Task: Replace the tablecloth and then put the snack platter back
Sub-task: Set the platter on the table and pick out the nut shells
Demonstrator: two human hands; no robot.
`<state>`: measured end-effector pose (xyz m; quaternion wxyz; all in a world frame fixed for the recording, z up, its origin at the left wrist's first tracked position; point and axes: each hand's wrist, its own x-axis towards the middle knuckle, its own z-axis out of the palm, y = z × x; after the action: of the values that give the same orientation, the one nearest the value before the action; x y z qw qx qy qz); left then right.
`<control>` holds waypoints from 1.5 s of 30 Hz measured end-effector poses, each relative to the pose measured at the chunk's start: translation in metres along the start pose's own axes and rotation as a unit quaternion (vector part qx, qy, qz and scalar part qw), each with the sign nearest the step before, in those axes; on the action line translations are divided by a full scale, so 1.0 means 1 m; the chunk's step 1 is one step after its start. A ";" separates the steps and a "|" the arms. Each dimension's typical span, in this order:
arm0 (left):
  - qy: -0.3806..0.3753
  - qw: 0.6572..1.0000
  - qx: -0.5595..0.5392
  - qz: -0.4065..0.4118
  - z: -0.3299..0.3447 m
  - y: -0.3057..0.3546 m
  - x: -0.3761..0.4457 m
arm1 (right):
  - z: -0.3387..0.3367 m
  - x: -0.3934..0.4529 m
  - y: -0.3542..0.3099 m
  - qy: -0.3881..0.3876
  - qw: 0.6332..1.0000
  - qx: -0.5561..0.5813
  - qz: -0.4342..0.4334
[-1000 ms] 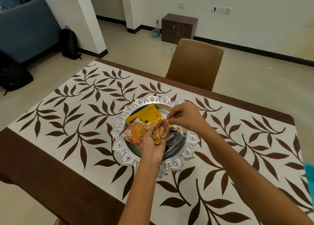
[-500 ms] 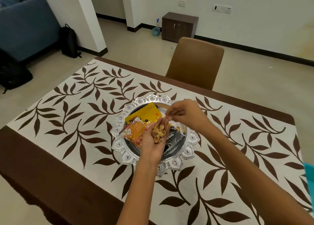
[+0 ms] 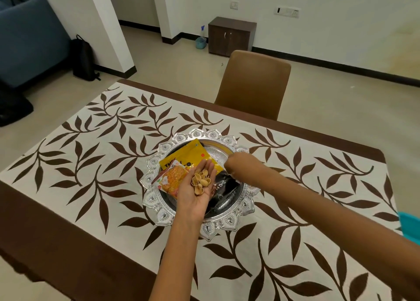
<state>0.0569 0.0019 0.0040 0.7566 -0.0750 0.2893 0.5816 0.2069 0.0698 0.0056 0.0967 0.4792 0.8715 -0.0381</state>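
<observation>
- The left hand lies palm up and flat over the snack platter, cupping a small heap of pistachio shells; best keep that palm level so none roll onto the tablecloth
- The right hand is blurred above the platter's far side, fingers turned down out of sight; I cannot tell whether it pinches anything
- The platter sits mid-surface on the leaf-patterned cloth, packets inside
- Pick stray shells singly and drop them close over the palm
</observation>
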 end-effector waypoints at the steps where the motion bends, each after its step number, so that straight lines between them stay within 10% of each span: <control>1: 0.003 1.000 0.004 0.001 0.000 0.000 -0.001 | -0.004 -0.001 0.003 0.012 0.999 0.038 0.012; 7: 0.026 0.999 0.034 0.006 0.006 -0.002 0.003 | -0.047 -0.014 0.004 0.137 0.922 0.361 0.004; 15: 0.034 0.999 -0.004 0.014 0.010 -0.012 0.010 | -0.047 -0.025 -0.022 0.182 0.871 0.456 0.020; 22: 0.009 1.000 -0.017 0.019 0.009 -0.026 -0.001 | -0.012 -0.060 -0.075 0.349 0.566 0.708 0.238; 33: 0.029 0.996 0.052 -0.067 -0.014 -0.123 -0.096 | 0.027 -0.163 -0.112 0.256 0.057 0.917 0.300; 36: 0.009 0.988 0.094 -0.122 -0.020 -0.154 -0.118 | 0.022 -0.204 -0.116 0.309 0.033 0.897 0.314; 45: -0.062 0.907 0.262 -0.325 -0.081 -0.307 -0.209 | 0.074 -0.386 -0.133 0.514 -0.193 0.756 0.357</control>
<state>0.2790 -0.3052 -0.0210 0.9125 0.0724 0.3432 0.2107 0.3060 -0.3333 0.0090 0.8153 -0.3110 0.3185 0.3702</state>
